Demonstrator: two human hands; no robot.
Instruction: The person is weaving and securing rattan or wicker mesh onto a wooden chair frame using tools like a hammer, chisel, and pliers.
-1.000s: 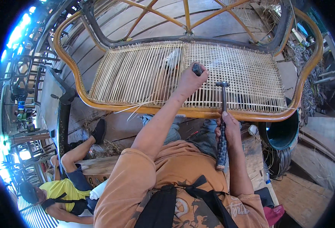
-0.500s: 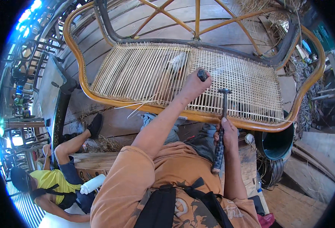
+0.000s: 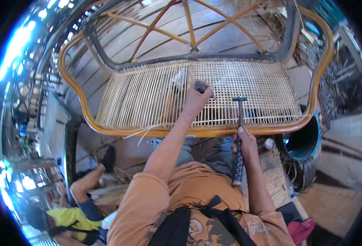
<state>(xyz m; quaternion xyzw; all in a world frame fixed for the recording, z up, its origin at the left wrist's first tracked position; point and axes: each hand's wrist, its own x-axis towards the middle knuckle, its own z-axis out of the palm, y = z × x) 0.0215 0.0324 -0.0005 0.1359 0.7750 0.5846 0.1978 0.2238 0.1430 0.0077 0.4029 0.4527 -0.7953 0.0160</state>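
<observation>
My left hand (image 3: 197, 100) is closed round a short tool with a dark handle (image 3: 200, 86), held over the rattan seat just right of its middle divider. The tool's tip is mostly hidden by my fingers. My right hand (image 3: 246, 145) grips a hammer (image 3: 237, 160) by its dark, patterned handle near the front rail. Its metal head points away from me, above the weave. The cane seat (image 3: 250, 88) has a close crisscross weave on the right half. On the left half, mostly single-direction strands (image 3: 131, 98) run front to back, with loose strips at the front edge.
A curved, varnished rattan frame (image 3: 82, 100) surrounds the seat, with crossed poles (image 3: 189, 24) behind. A dark green bucket (image 3: 300, 143) stands at right, beside boards. At lower left sits a person (image 3: 72, 219) in a yellow top, one leg stretched toward the bench.
The view has shifted, so the bench sits further left. The dark-handled tool in my left hand is tilted differently. My right hand keeps the hammer in nearly the same place.
</observation>
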